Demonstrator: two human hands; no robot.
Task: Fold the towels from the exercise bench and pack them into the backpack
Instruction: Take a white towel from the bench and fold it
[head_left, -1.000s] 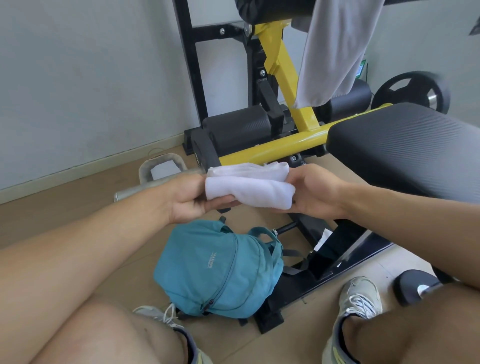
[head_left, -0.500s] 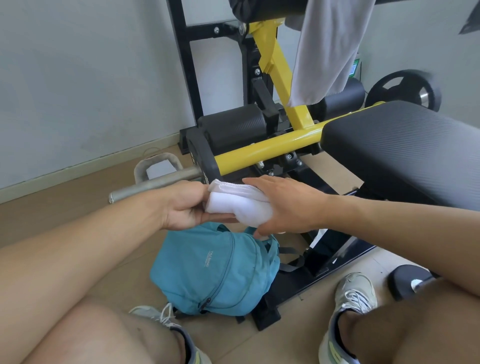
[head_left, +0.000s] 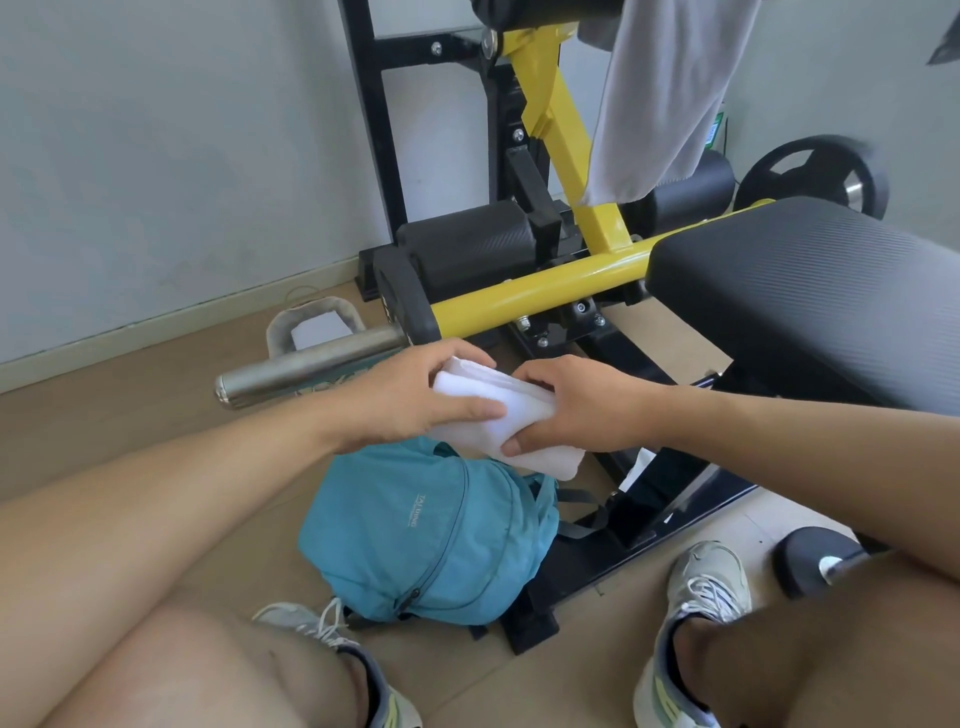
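Observation:
A small folded white towel (head_left: 498, 415) is held in the air just above the teal backpack (head_left: 431, 530), which lies on the floor between my feet. My left hand (head_left: 415, 395) grips the towel's left end with the thumb on its near side. My right hand (head_left: 566, 410) wraps over its right part, thumb underneath. A grey towel (head_left: 670, 98) hangs from the top of the exercise bench (head_left: 810, 291). The backpack's opening is hidden under the towel and my hands.
The black and yellow bench frame (head_left: 540, 296) and a steel bar (head_left: 311, 364) stick out just behind my hands. A weight plate (head_left: 815, 182) leans at the back right. A wall runs along the left, and my shoes (head_left: 696, 613) flank the backpack.
My right hand has slid over the towel from its right end, the bundle has become more compact, and both hands have lowered it nearer the backpack.

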